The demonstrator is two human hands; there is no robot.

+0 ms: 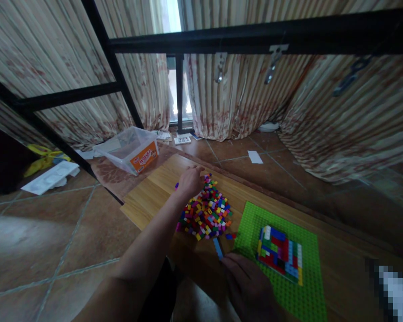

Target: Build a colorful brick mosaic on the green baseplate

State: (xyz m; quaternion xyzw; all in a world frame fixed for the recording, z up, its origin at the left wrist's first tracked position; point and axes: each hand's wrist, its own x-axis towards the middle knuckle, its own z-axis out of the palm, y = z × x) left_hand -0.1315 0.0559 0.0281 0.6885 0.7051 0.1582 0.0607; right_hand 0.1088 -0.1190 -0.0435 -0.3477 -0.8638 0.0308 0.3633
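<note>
A heap of small multicoloured toy bricks [206, 214] lies on the wooden table. My left hand [190, 181] reaches over the far left side of the heap, its fingers bent down among the bricks and partly hidden, with nothing visible held. At the table's near side, my right hand [246, 279] pinches the near end of a long light-blue toy brick [217, 248], which points toward the heap. To the right is a green studded baseplate [309, 250]. On it sits a low rectangular build of coloured bricks [280, 250]. A few loose bricks lie between heap and baseplate.
The wooden table [154, 188] runs diagonally, with black metal bars [221, 42] beyond it. A clear plastic bin [129, 150] with an orange label stands past its far left end. White trays [52, 176], papers [255, 156] and long striped curtains [235, 98] are around.
</note>
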